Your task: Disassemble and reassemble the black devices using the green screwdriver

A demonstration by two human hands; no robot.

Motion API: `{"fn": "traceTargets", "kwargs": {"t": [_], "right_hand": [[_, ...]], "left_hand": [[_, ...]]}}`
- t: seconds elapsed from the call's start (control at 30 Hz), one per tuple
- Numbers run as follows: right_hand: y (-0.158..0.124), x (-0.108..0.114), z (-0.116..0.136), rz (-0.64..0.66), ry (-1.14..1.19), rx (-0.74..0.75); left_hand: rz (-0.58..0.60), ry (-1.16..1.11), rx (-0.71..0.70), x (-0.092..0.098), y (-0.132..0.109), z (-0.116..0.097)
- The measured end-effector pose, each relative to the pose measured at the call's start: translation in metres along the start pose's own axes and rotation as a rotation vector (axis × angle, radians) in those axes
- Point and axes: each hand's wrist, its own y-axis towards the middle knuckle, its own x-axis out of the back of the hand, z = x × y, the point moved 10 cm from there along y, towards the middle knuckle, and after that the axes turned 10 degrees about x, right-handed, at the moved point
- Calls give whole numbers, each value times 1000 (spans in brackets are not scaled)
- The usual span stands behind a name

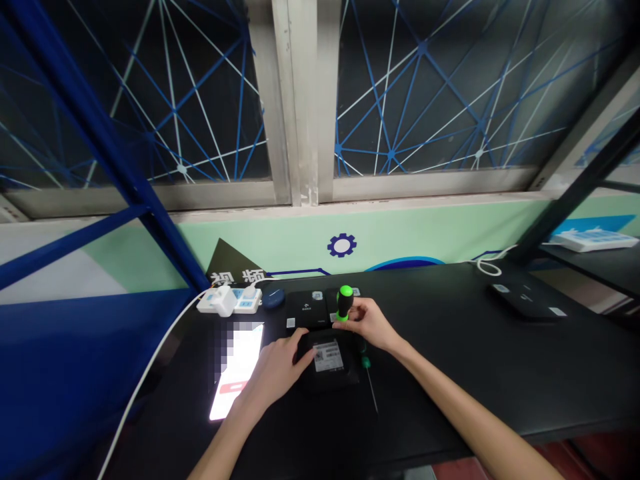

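A flat black electronic box (327, 383) with rounded corners lies on the black table, its white printed label (328, 357) facing up. My left hand (285, 363) grips its left side, thumb on top near the label and index finger at the far left corner. My right hand (367, 323) pinches a green-and-black screwdriver (345, 303) low on its handle. The screwdriver stands upright over the far edge of the box; its tip is hidden. A second screwdriver (367, 362) with a green handle lies just right of the box.
Behind the box lie a black carton (306, 309) and a dark blue rounded object (273, 298). A white power strip (240, 300) with plugs is at the back left. A lit phone or tablet (237, 367) lies by my left forearm. Another black box (526, 302) lies far right.
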Motion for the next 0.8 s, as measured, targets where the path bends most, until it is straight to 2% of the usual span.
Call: {"fn": "traceTargets", "kwargs": {"t": [0.17, 0.33, 0.57, 0.8], "right_hand": [[1, -3, -1, -17, 86, -13], [-1, -10, 0, 77, 102, -57], [-3, -9, 2, 146, 74, -60], [-1, -2, 0, 63, 41, -44]], "left_hand": [[-3, 20, 1, 1, 0, -1], [0, 24, 6, 1, 0, 0], [-12, 9, -3, 1, 0, 0], [7, -6, 7, 0, 0, 1]]}}
